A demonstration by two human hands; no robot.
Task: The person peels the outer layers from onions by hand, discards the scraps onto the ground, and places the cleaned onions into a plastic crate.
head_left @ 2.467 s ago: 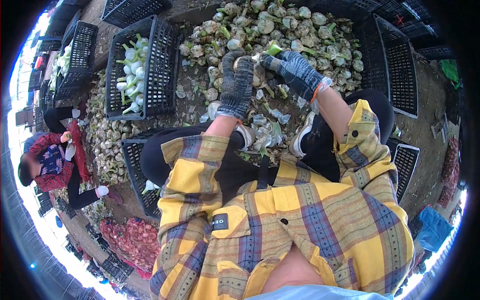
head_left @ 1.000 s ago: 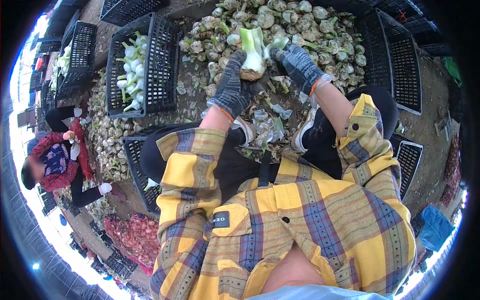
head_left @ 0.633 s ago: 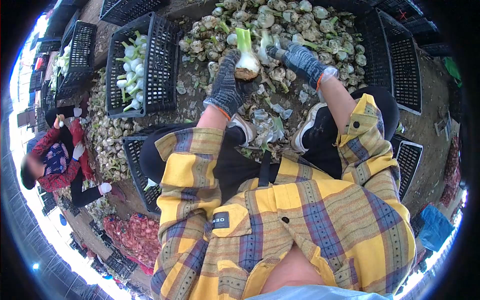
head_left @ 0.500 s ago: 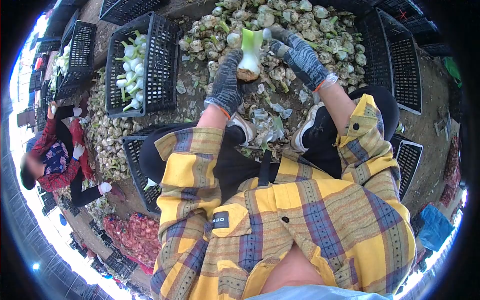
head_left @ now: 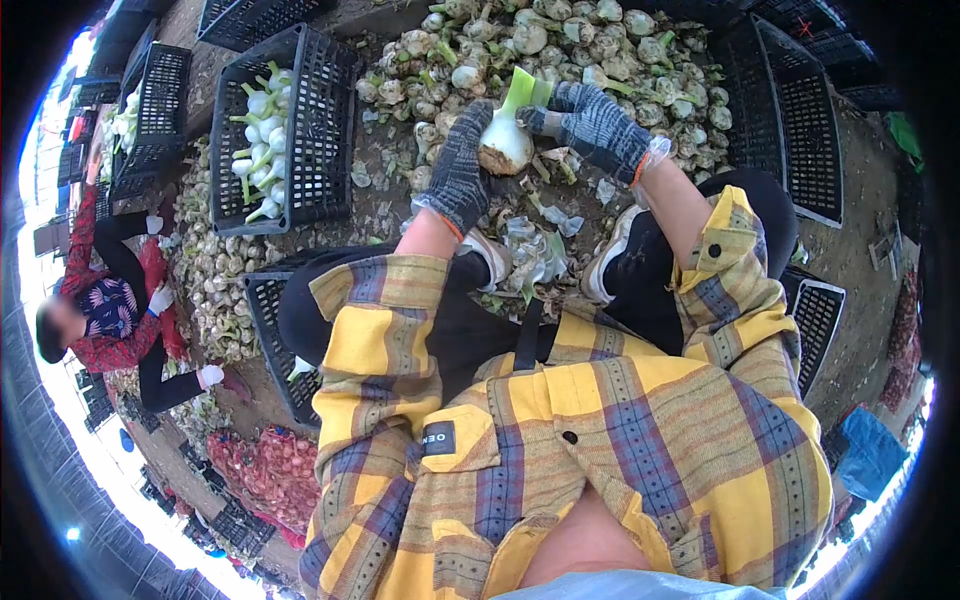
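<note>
- Left hand (head_left: 462,165), in a dark speckled work glove, is wrapped around an onion bulb (head_left: 505,148), fingers curled over its left side and holding it up above the ground.
- Right hand (head_left: 590,125), gloved the same way, pinches the pale green stalk (head_left: 521,92) just above the bulb, fingertips pressed together on it.
- Step in hand, as a judgement: the bulb is being cleaned or stripped, with loose outer skin coming off at the neck.
- Next move would call for a firm hold from the left hand while the right pulls along the stalk, taking care not to snap it.
- Bulb looks round and whitish with a soiled, brownish base; the stalk is cut short and flat at the top.
- It sits between the person's knees and a large heap of uncleaned onions (head_left: 560,40) on the ground ahead.
- Peeled skins (head_left: 530,250) lie scattered on the dirt near the shoes.
- Black plastic crate (head_left: 330,110) to the left holds clean white bulbs with green stalks.
- Another person (head_left: 100,320) in a red patterned top works further left.
</note>
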